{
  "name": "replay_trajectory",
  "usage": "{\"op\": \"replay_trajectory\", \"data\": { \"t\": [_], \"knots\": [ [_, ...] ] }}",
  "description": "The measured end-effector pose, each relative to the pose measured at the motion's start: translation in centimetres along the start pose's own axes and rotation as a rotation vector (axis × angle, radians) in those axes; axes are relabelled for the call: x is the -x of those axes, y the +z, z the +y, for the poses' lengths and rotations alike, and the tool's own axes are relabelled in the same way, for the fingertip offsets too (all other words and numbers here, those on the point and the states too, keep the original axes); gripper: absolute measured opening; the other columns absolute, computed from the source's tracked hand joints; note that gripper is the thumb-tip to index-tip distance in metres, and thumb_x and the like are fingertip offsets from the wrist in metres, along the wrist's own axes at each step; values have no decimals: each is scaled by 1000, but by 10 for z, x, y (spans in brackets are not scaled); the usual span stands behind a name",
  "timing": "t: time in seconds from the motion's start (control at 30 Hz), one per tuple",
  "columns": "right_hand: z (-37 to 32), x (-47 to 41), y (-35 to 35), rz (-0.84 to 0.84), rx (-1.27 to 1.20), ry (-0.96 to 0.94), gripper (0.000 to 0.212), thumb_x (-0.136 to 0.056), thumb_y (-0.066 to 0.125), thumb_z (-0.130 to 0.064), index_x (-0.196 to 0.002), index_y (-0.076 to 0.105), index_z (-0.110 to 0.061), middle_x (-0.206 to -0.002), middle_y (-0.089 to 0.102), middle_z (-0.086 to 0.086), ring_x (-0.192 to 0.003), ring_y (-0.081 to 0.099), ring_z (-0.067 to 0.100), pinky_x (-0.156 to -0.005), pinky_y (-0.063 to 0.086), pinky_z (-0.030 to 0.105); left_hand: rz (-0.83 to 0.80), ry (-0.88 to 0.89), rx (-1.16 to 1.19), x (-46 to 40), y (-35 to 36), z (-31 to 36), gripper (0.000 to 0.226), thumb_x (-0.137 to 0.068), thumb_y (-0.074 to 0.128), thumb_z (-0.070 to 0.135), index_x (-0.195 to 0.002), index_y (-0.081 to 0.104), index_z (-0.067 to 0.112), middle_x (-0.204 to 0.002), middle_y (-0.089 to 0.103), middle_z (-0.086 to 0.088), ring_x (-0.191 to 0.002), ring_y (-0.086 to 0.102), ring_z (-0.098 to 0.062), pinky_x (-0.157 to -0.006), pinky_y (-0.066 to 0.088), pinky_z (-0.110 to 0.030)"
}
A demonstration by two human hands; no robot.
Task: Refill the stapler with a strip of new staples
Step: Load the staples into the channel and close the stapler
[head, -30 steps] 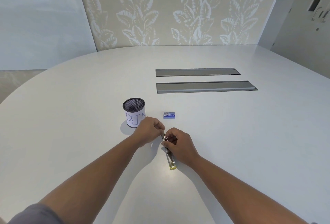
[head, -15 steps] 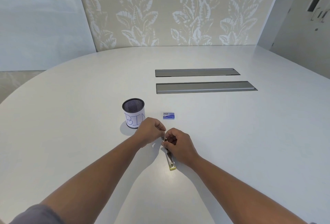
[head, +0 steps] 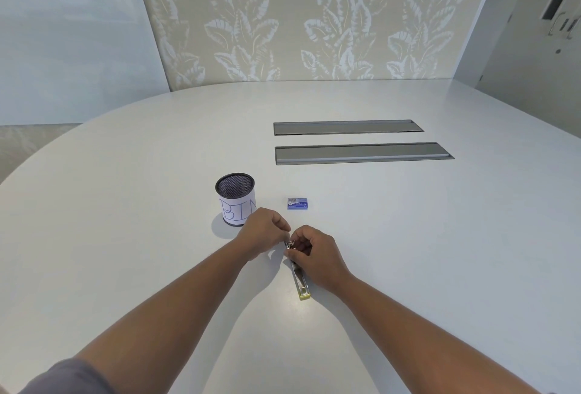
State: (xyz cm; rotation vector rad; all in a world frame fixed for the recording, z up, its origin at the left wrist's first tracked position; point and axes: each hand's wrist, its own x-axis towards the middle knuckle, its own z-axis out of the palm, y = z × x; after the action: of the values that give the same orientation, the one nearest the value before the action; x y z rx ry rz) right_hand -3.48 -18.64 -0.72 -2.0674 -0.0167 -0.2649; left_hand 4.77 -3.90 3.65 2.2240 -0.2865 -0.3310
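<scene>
The stapler [head: 300,280] lies opened flat on the white surface [head: 408,252], its yellow-tipped end pointing toward 6 o'clock and its far end hidden between the two hands. The right hand [head: 314,255] is curled with fingertips pinched on the stapler's far end, and the left hand [head: 264,233], at its 10 o'clock, pinches the same spot. A small blue staple box [head: 297,204] sits at 12 o'clock from the hands, a mesh cup [head: 235,199] marked "BIN" at 11 o'clock.

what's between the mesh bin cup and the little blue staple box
Nothing: in the head view, only bare white table lies between the mesh cup and the staple box.
</scene>
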Motion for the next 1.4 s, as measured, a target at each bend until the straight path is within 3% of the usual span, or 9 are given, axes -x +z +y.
{"op": "replay_trajectory", "data": {
  "t": [0.33,0.57,0.73,1.03,1.23,1.4],
  "knots": [
    [0,0,1,-1,-2,6,21,-78,78,-12,-82,63,-26,-71,69,-6,-62,61,11,-67,57,39,2,-98,165,0,4,-4,14,-74,78,0,-85,74,8,-68,66,-3,-58,61,-14,-55,51,-23],
    [1,-1,1,0,-2,10,19,-78,76,-14,-83,62,-25,-71,69,-3,-65,64,21,-66,59,44,-47,-202,223,-2,3,-5,43,-70,77,3,-108,59,14,-91,64,-13,-75,61,-24,-60,50,-27],
    [1,0,1,-4,-1,25,19,-78,75,-15,-83,62,-28,-72,69,-2,-65,64,21,-66,59,42,-23,-186,191,-5,6,-4,33,-74,71,2,-105,64,10,-85,64,-10,-64,59,-19,-48,43,-22],
    [1,-1,2,-11,-30,27,21,-78,78,-13,-82,62,-27,-74,68,-1,-61,57,7,-64,53,31,3,-188,318,-12,6,-7,14,-78,67,-6,-85,67,6,-64,62,-10,-46,54,-15,-45,46,-21],
    [1,-1,2,1,-57,18,21,-79,76,-15,-86,61,-28,-79,69,0,-69,65,22,-69,58,41,7,-223,392,-18,5,-10,11,-79,70,-7,-83,70,3,-67,66,-11,-55,61,-19,-57,58,-27],
    [0,1,1,16,-73,-20,25,-86,68,-9,-91,59,-32,-82,67,-5,-69,67,22,-69,60,40,15,-225,426,-20,5,-11,3,-82,70,-6,-84,70,-4,-63,64,-15,-48,58,-18,-52,54,-25]
  ]
}}
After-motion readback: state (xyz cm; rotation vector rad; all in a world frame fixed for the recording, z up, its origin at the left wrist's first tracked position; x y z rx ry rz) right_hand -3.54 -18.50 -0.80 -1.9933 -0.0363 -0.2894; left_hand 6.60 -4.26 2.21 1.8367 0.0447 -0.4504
